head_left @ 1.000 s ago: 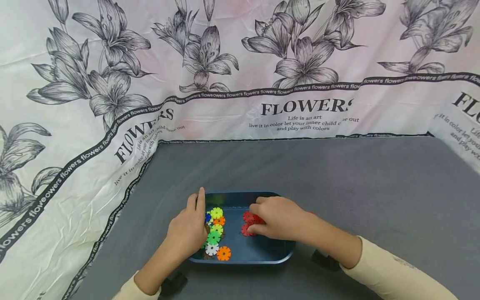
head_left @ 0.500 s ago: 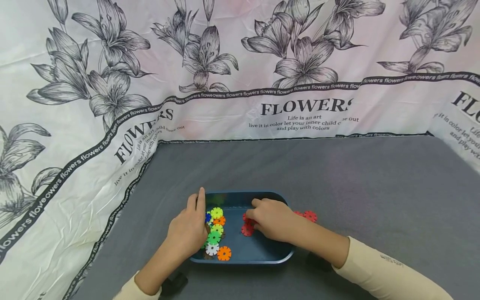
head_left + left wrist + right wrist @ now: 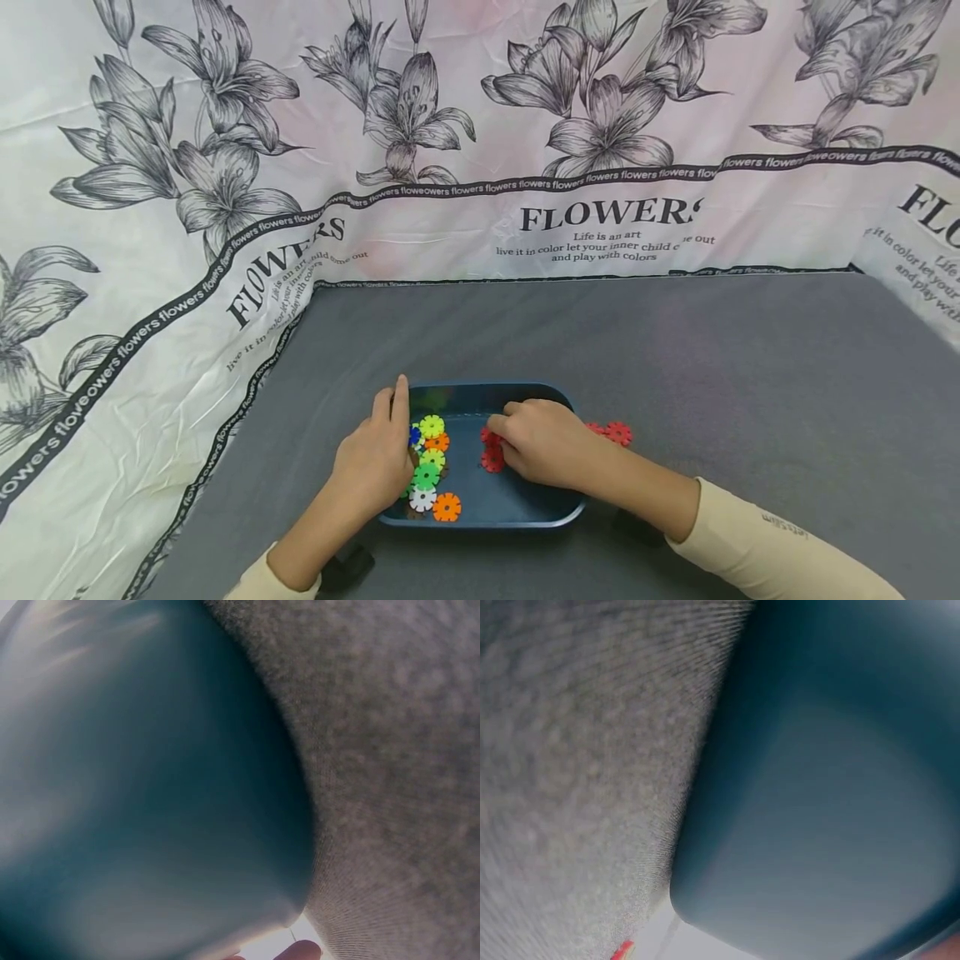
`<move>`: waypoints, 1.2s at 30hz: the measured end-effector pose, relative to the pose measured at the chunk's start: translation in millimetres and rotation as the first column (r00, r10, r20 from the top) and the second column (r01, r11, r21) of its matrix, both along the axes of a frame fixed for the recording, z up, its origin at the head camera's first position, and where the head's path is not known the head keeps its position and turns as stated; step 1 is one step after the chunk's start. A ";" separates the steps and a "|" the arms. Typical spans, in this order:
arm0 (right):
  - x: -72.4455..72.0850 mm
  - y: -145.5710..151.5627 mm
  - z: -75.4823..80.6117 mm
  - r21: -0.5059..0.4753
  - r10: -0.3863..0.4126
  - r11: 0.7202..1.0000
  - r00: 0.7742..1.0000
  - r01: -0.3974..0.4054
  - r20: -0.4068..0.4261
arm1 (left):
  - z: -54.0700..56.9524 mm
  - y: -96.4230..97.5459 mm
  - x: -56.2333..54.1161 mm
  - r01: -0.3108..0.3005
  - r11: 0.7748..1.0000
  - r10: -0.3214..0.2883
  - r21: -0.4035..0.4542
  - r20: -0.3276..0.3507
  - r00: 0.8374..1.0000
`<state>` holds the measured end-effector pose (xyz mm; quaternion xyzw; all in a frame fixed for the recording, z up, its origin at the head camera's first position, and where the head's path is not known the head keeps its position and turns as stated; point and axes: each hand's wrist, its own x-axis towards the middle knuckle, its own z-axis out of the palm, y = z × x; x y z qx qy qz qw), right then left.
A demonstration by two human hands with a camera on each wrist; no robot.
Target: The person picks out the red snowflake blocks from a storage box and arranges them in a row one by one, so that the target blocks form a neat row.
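Observation:
A dark blue tray lies on the grey cloth. My left hand holds its left end, one finger stretched along the rim and the thumb side over the inside. Notched plastic discs in yellow, orange, green, white and blue, such as the green disc, lie along that side. Over the tray's right half, my right hand curls its fingers round red notched discs; some are hidden under it. Both wrist views show mostly the tray's outer wall, with fingertips at the bottom in the left one.
More red discs lie on the grey cloth just right of the tray, partly behind the right forearm. A white flower-printed cloth rises behind and to the left. A dark object sits by the left wrist.
My right hand has drawn its fingers in over the red discs and shifted slightly left, showing red discs outside the tray. The left hand and tray stay put.

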<state>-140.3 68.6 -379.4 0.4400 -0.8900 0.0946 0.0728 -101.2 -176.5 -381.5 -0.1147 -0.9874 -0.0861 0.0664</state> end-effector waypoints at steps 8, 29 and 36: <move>2.4 -3.8 0.5 0.053 -0.025 0.998 0.999 0.027 -0.039 | 0.9 -0.8 0.2 -0.001 1.000 0.001 0.000 0.002 1.000; 7.7 0.9 5.1 0.056 0.031 0.998 0.999 -0.029 -0.035 | 0.9 -1.1 0.1 0.003 1.000 -0.003 -0.002 -0.005 1.000; 11.5 1.8 7.1 0.076 0.009 0.997 1.000 -0.008 -0.015 | -0.3 -1.2 0.6 0.006 1.000 -0.006 -0.001 -0.008 1.000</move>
